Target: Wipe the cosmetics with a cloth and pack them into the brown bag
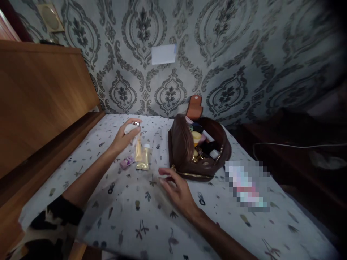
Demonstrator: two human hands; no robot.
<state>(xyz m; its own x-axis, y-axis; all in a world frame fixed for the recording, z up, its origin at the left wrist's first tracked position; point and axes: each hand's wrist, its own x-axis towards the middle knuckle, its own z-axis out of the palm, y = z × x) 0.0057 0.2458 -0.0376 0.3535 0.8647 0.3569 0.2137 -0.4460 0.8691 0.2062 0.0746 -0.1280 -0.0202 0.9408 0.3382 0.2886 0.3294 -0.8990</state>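
Note:
My left hand point(127, 136) is closed around a small white bottle point(131, 128) with a shiny silver top, over the far left part of the cloth. Just below it lie a slim gold tube point(138, 150), a wider gold tube with a white cap point(144, 160) and a small purple packet point(127, 162). My right hand point(175, 187) hovers with curved, parted fingers and holds nothing. Near it stands a brown zippered bag point(181, 148), unzipped. Inside are a yellow-lidded container point(196, 136) and several small items, partly hidden by the bag's walls.
A patterned white cloth point(119, 216) covers the surface. An orange-brown flap point(194, 107) stands behind the bag. At right lies a pixelated, unrecognizable item point(246, 186). A wooden panel point(40, 94) borders the left; a white cable point(295, 145) crosses the dark right side.

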